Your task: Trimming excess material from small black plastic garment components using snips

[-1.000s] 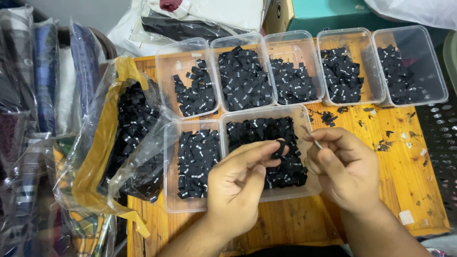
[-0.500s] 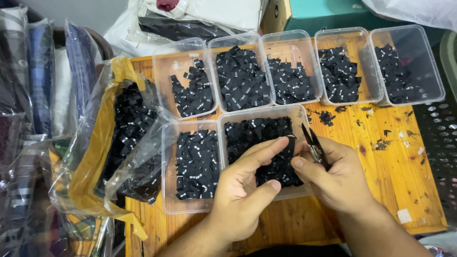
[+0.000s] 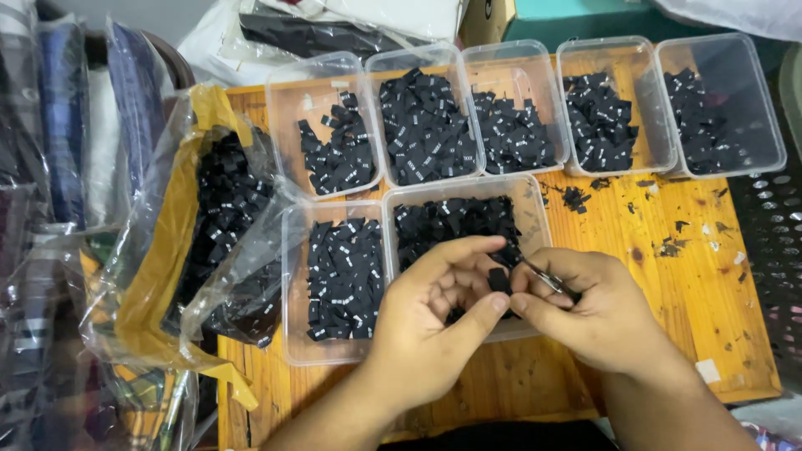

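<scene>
On the wooden desk (image 3: 635,250), above a near tub (image 3: 535,209), left hand (image 3: 430,321) and right hand (image 3: 597,317) fingers pinch one black label (image 3: 499,280).

A: Near clear plastic tub (image 3: 535,205): which zones are obscured?
B: Its front half sits behind both hands. White print on its black labels (image 3: 443,221) is too small to resolve.
</scene>
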